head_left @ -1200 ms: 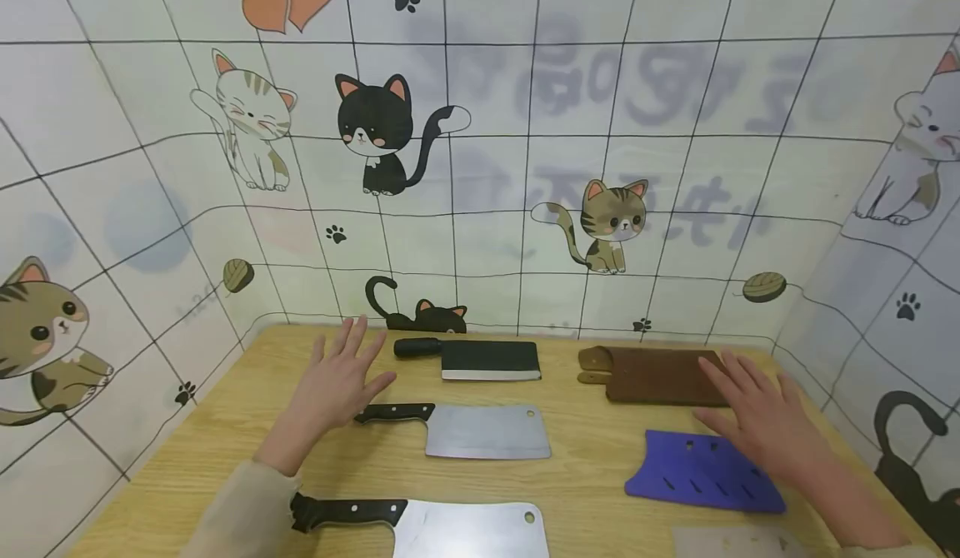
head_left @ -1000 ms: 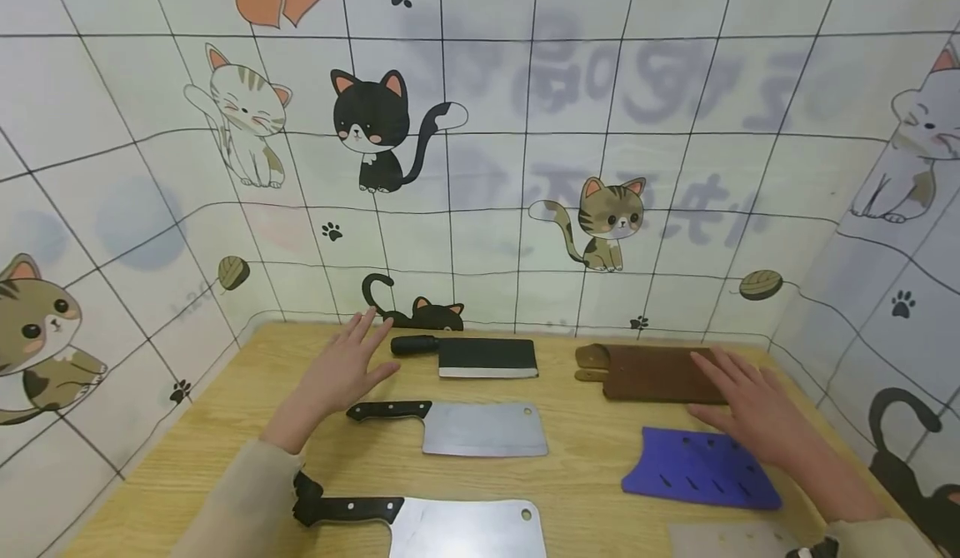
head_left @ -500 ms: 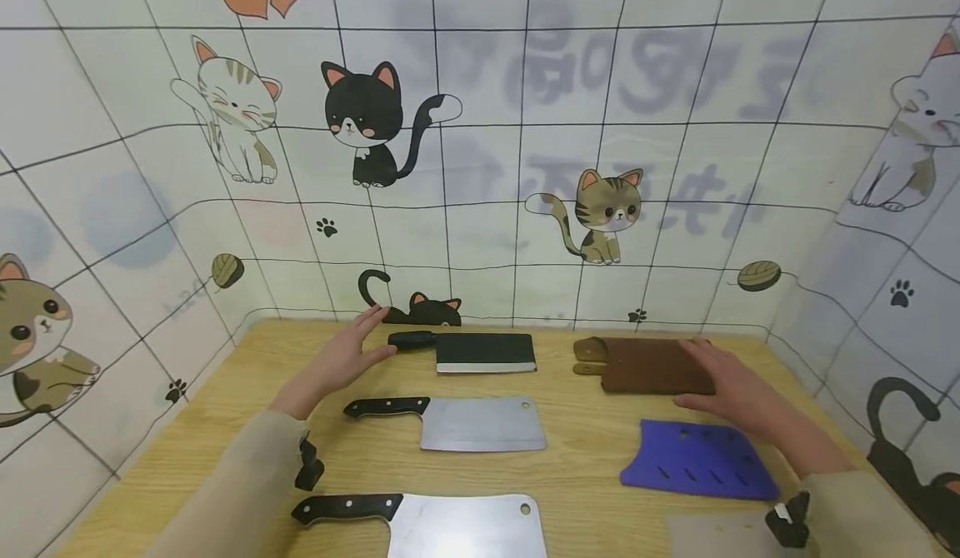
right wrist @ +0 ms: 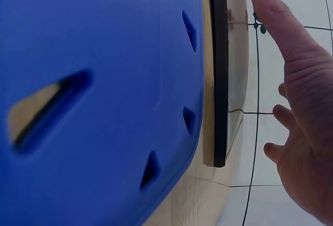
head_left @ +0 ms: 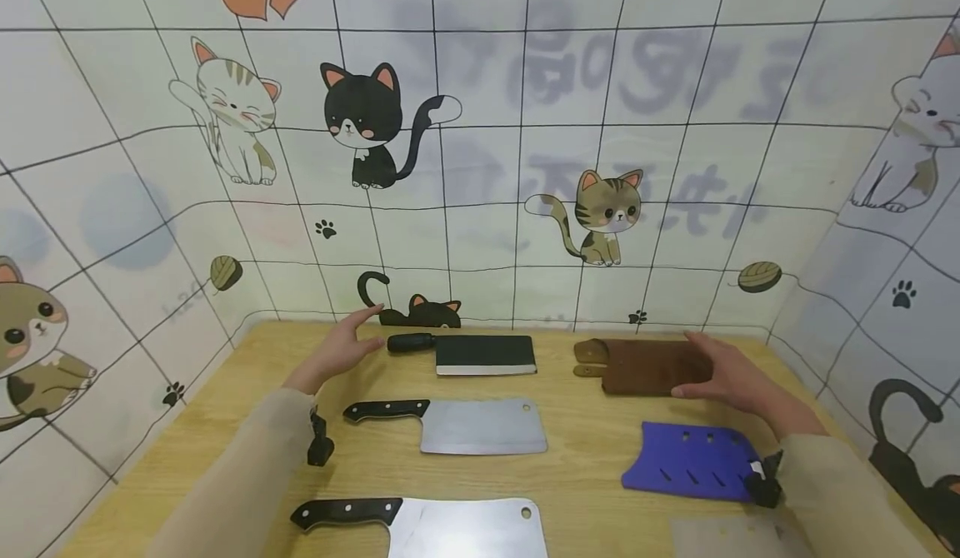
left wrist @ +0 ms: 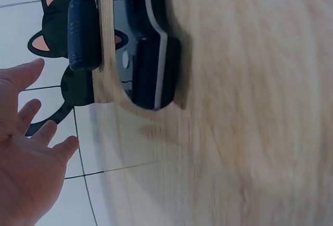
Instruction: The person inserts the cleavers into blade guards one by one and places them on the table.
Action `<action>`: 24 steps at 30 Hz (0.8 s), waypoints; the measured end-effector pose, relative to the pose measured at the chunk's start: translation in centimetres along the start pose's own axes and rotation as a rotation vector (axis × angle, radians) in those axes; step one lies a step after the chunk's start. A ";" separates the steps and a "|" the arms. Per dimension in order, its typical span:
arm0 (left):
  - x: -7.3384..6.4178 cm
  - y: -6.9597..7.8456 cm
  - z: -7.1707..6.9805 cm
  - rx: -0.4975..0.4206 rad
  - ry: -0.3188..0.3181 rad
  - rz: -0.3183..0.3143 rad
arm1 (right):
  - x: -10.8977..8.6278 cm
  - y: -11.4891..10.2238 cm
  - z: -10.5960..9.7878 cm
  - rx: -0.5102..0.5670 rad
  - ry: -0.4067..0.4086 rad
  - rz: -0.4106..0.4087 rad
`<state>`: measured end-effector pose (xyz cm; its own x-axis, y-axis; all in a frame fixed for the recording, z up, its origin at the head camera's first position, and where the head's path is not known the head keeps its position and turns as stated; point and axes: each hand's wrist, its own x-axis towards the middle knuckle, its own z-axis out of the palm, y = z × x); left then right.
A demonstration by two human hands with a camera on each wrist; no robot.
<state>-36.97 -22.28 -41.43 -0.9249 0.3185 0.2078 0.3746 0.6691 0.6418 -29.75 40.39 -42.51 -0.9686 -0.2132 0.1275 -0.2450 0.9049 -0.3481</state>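
At the back of the table [head_left: 585, 458], the brown sheath [head_left: 652, 366] is partly hidden by the unclenched right hand [head_left: 733, 379], contact unclear; the black cleaver [head_left: 486, 351] is flanked by the relaxed left hand [head_left: 335, 356].

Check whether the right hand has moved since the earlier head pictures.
Yes: judged against the blue slotted piece, the right hand has shifted up and left in the head view.

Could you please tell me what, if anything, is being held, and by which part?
Nothing is held: the left hand is beside the handle of the black cleaver, the right hand at one end of the brown sheath.
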 end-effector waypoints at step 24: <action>3.2 0.9 2.8 -0.108 -0.078 -0.093 | 3.3 -0.1 0.7 -0.068 -0.194 -0.045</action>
<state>-39.42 -18.75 -42.28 -0.9459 0.3125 0.0879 0.2740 0.6236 0.7321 -32.97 39.37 -42.70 -0.9483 -0.3146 -0.0416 -0.2909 0.9142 -0.2823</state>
